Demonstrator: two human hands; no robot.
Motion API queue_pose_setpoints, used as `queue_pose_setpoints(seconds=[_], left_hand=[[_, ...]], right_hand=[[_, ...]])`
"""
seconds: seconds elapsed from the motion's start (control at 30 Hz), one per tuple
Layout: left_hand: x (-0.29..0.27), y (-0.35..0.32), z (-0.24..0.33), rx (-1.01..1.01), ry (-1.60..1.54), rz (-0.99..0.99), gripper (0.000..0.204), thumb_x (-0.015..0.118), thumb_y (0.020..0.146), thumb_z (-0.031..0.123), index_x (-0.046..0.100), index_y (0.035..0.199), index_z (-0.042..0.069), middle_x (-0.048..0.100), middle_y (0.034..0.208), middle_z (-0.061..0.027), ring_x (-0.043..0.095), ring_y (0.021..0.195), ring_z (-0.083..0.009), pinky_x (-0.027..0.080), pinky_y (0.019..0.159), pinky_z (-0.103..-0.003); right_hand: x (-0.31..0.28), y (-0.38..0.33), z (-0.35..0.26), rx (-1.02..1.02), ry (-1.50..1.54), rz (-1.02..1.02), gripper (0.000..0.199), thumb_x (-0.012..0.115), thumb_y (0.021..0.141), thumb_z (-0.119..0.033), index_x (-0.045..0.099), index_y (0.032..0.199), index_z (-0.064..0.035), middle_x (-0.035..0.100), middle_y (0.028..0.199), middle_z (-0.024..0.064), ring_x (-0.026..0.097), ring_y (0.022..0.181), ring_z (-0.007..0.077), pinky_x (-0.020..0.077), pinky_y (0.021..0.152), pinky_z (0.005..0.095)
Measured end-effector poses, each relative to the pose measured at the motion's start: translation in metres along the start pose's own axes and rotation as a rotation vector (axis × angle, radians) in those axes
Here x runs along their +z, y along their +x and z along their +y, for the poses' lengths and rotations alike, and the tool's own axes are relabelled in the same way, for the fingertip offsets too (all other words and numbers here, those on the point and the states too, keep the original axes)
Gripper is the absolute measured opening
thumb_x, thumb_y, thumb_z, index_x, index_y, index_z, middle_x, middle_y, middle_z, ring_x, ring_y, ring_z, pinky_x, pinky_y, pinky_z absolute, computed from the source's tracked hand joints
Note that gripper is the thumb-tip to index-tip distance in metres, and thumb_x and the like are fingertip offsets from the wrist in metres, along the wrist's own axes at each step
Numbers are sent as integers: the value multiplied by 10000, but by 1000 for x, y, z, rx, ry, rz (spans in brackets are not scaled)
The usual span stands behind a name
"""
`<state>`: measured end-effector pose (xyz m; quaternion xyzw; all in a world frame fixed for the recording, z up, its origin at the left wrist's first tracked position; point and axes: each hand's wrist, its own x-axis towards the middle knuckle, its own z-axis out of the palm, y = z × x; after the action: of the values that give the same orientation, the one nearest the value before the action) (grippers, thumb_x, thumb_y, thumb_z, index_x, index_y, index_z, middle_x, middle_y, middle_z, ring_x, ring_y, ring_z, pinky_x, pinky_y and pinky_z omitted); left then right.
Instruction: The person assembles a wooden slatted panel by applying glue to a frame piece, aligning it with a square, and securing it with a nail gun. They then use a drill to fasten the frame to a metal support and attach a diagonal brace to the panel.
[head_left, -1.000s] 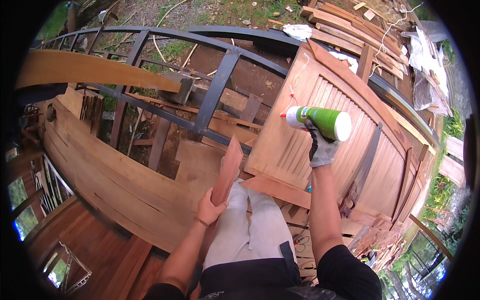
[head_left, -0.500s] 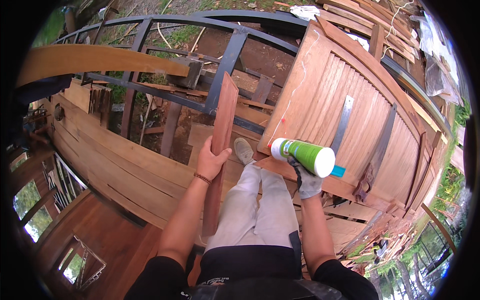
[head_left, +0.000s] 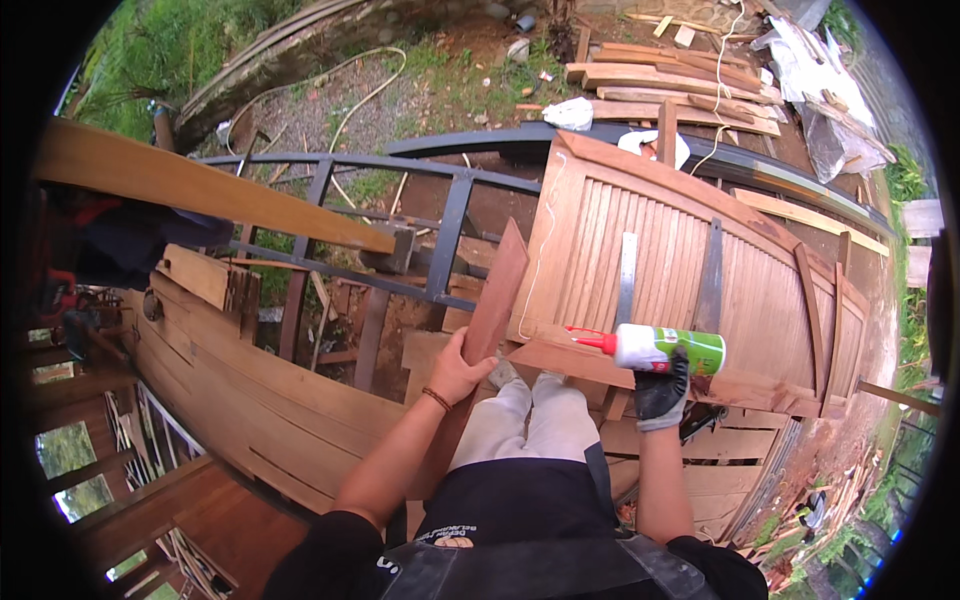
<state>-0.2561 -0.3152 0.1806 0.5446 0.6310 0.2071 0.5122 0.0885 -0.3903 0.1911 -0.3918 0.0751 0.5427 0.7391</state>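
Note:
My left hand (head_left: 466,372), bare with a beaded bracelet, is closed around a long reddish wooden board (head_left: 497,300) with an angled end. It stands tilted beside the left edge of a louvered wooden panel (head_left: 742,275). A wavy white bead of glue (head_left: 538,245) runs along that edge of the panel. In my gloved right hand (head_left: 661,395) is a green and white glue bottle (head_left: 690,348), held sideways above the near rail with its red nozzle pointing left. A metal ruler (head_left: 627,275) and a handsaw (head_left: 711,275) lie on the slats.
A dark metal frame (head_left: 452,230) stretches behind the panel. A curved yellowish beam (head_left: 215,195) juts in from the left, near wide planks (head_left: 270,380). Lumber (head_left: 680,85) is stacked on the ground at the back, beside plastic sheeting (head_left: 830,125).
The view has shifted, showing more ground at the back. My right hand has turned the bottle to lie level, its red nozzle now in sight. My left hand keeps hold of the board.

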Motion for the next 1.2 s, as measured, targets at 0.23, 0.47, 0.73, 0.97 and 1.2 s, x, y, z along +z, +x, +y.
queue_pose_setpoints(seconds=[0.23,0.47,0.73,0.97,1.2], left_hand=[[11,-4,105,379,-24,-75,842,803,661,344,459,1341,-13,645,1145,-204,645,1063,-277,496,919,-368],[44,-40,161,571,-97,-395,889,807,621,352,466,1335,-53,621,1159,-169,606,1083,-217,462,956,-324],[76,-76,182,593,-81,-495,886,814,609,343,475,1317,-69,607,1164,-152,582,1091,-203,443,962,-317],[78,-85,188,569,-64,-532,918,822,607,326,448,1354,-55,601,1160,-114,569,1082,-168,435,957,-302],[81,-88,187,559,-44,-533,914,821,610,325,450,1353,-56,600,1164,-112,567,1090,-170,433,962,-305]], right_hand=[[52,-49,-125,-315,82,-193,470,610,944,-300,496,1334,-63,580,1298,128,546,1215,297,444,1034,495],[137,-116,-216,-1028,-101,-289,481,626,929,-188,465,1352,-25,570,1277,146,562,1178,276,459,1018,456],[148,-137,-250,-1179,-238,-249,177,635,851,43,632,1025,8,645,1014,77,620,893,166,487,821,277],[138,-130,-258,-1103,-227,-308,310,665,853,12,573,1147,-27,622,1051,62,610,971,169,510,882,314],[140,-134,-259,-1064,-218,-302,295,671,839,25,582,1116,-23,631,1000,47,618,928,154,507,855,288]])
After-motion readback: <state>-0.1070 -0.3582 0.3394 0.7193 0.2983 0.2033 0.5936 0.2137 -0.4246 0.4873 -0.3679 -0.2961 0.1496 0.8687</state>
